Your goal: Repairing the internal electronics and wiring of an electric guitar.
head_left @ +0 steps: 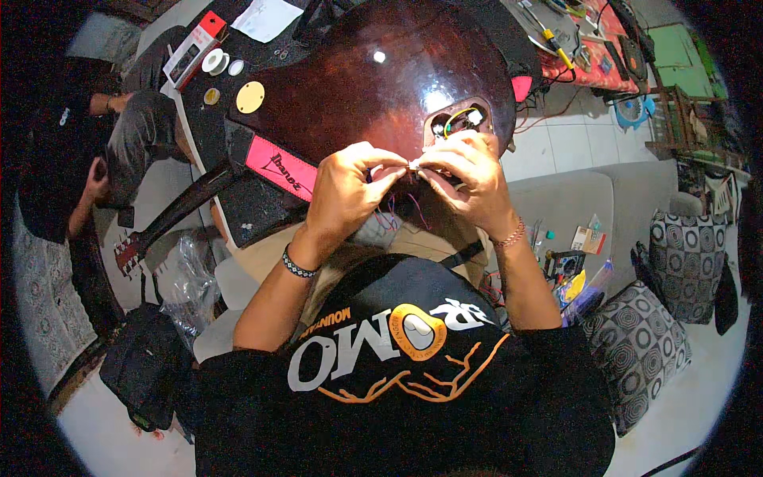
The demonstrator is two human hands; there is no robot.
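A dark brown electric guitar (342, 87) lies face down before me, its back shiny and its neck pointing to the lower left. In its body an open control cavity (459, 119) shows a yellow-green wire and small parts. Just below the cavity, my left hand (350, 187) and my right hand (470, 176) meet fingertip to fingertip. Both pinch a tiny pale and reddish piece (412, 165), too small to make out. Thin purple and red wires (388, 220) hang beneath the hands. A pink strap (278, 167) lies left of my left hand.
A round cream cover plate (249, 97), a white spool (214, 61) and a red-white box (195, 49) lie at the upper left. A yellow-handled tool (559, 51) is on the red-covered table (584, 71). Another person (131, 135) sits at left. Patterned cushions (642, 346) lie right.
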